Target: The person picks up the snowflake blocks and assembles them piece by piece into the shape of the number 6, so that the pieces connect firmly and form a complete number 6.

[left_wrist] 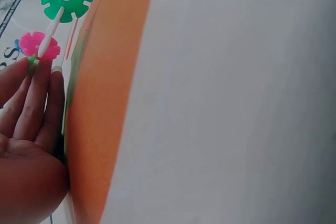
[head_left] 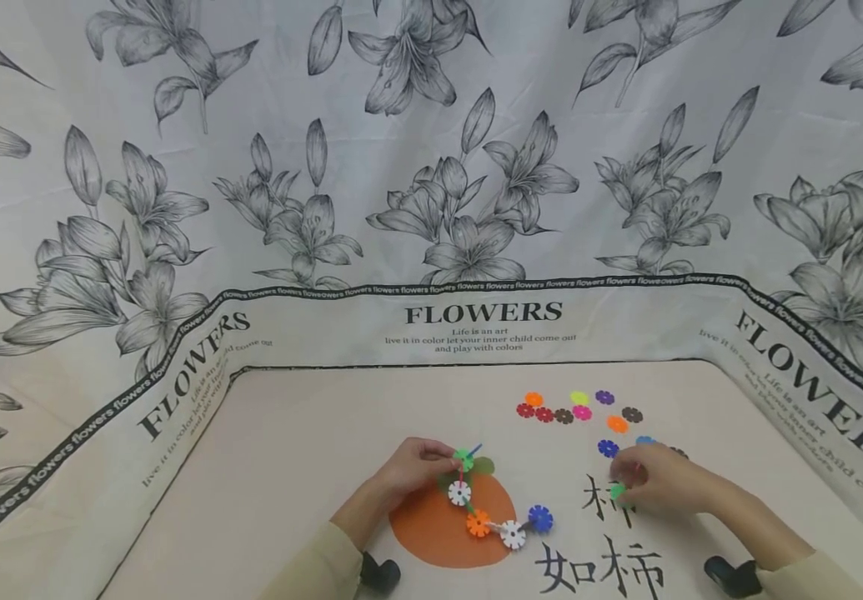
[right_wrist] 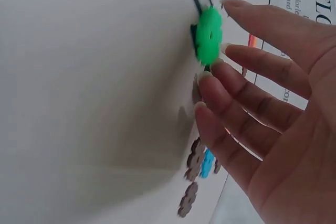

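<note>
My left hand (head_left: 419, 462) pinches the end of a chain of notched plastic discs at its bright green disc (head_left: 464, 459). A blue disc sits edge-on there, and a pink disc (left_wrist: 39, 45) joins just beyond my fingertips. Farther down, the chain includes a white disc (head_left: 459, 493), an orange disc (head_left: 479, 523), another white disc (head_left: 512, 534) and a blue disc (head_left: 540, 518) at the far end. My right hand (head_left: 652, 477) holds a loose green disc (right_wrist: 210, 35) by its edge at the thumb and fingertips; exact finger contact is blurred.
Loose discs lie toward the back right, among them a yellow disc (head_left: 579, 398), a purple disc (head_left: 604, 397) and a blue disc (head_left: 608, 448). The tablecloth (head_left: 311, 417) shows a printed orange fruit and black characters. A flower-printed curtain (head_left: 476, 208) hangs around the table.
</note>
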`<state>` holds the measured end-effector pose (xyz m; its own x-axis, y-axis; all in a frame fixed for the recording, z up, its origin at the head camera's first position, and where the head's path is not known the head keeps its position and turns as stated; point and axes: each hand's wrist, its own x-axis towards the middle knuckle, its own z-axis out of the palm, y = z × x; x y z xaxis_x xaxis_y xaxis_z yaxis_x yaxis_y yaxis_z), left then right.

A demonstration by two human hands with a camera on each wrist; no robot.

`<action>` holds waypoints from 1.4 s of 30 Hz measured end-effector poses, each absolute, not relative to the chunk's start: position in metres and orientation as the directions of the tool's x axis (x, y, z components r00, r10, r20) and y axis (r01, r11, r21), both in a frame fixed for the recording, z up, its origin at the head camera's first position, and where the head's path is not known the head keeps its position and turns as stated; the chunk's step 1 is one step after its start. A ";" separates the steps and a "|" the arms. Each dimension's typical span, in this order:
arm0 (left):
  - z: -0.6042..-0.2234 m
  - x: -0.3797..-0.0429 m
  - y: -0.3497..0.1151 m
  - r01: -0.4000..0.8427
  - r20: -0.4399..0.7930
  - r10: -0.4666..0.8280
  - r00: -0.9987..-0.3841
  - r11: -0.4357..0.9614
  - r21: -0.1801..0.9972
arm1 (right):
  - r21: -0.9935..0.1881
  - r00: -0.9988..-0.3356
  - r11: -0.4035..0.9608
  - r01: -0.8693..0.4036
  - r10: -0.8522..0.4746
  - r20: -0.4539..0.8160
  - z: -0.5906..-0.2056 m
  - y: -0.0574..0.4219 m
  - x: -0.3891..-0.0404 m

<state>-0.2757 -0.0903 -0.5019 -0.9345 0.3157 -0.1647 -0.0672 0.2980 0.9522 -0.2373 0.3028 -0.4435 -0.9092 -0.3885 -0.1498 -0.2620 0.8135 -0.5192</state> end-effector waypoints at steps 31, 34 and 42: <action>-0.500 -0.275 -0.091 -0.074 -0.176 0.302 -0.937 0.322 0.944 | -0.655 -0.890 0.701 -0.281 -0.446 -0.097 -0.460 0.311 -0.237; -0.498 -0.275 -0.091 -0.081 -0.182 0.301 -0.936 0.320 0.944 | -0.667 -0.905 0.684 -0.295 -0.423 -0.034 -0.458 0.297 -0.240; -0.499 -0.276 -0.091 -0.087 -0.184 0.314 -0.932 0.299 0.950 | -0.728 -0.925 0.612 -0.310 -0.372 0.082 -0.456 0.250 -0.250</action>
<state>-0.2765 -0.0909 -0.4991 -0.9316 0.3136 -0.1839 -0.0870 0.2990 0.9503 -0.2499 0.2500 -0.4561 -0.9248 -0.3717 0.0817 -0.3102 0.6118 -0.7277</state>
